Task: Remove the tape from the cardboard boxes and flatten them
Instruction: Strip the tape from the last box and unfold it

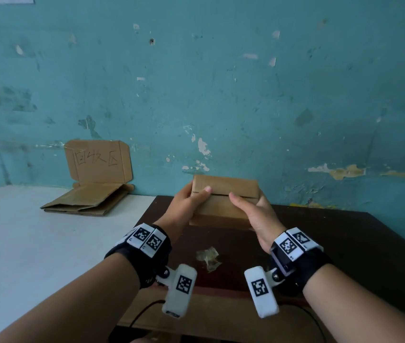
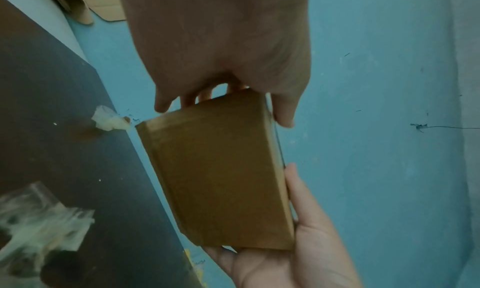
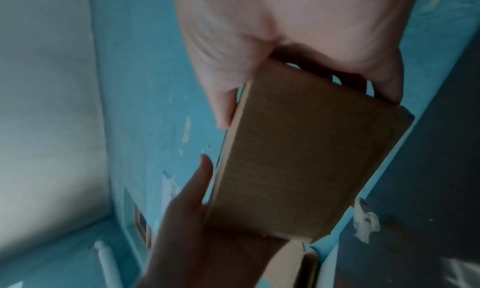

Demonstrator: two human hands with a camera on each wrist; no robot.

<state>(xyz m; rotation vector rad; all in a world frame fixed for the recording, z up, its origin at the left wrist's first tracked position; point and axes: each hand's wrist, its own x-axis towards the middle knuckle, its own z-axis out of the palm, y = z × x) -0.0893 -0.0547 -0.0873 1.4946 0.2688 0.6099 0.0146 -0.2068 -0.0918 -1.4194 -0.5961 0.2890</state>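
Head view: a small cardboard box is held above the dark table, gripped at either end by the left hand and right hand. Its seam seems untaped; thumbs should be worked in there.

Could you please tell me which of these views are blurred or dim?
Head view: sharp and evenly lit, straight edges bowed by the wide lens. Left wrist view: dim, the cardboard box slightly soft, the crumpled tape smeared. Right wrist view: blurriest, with the right hand washed pale.
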